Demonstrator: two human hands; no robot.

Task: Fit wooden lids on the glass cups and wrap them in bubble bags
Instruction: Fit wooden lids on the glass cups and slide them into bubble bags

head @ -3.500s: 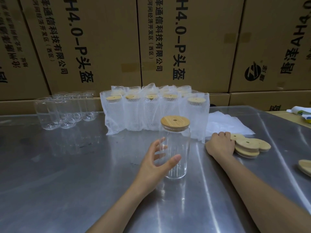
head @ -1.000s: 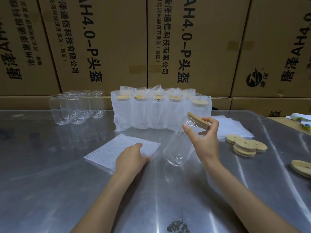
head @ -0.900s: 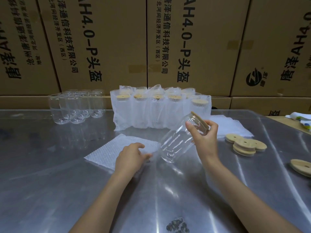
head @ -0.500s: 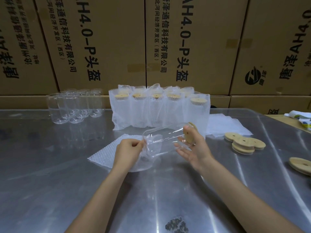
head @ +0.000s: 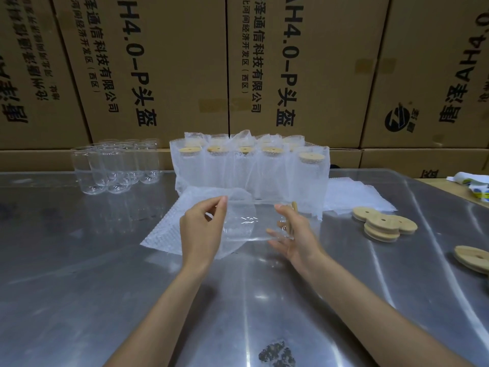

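A clear glass cup (head: 260,222) with a wooden lid (head: 293,217) lies sideways above the steel table (head: 105,274), its base just inside the mouth of a white bubble bag (head: 172,226). My left hand (head: 202,231) pinches the bag's upper edge and holds the mouth wide. My right hand (head: 293,235) presses its palm and straight fingers against the lid end. Behind stand several wrapped, lidded cups (head: 250,173). Several bare glass cups (head: 116,165) stand at the back left.
Loose wooden lids (head: 383,225) lie stacked to the right, and another lid (head: 473,258) sits near the right edge. Flat bubble bags (head: 354,197) lie behind my right hand. Cardboard boxes (head: 264,62) wall off the back. A cloth (head: 473,184) lies far right.
The cup has been tipped from upright onto its side and its base moved left into the bag's mouth. My left hand lifted the bag's edge; my right hand shifted to the lid end.
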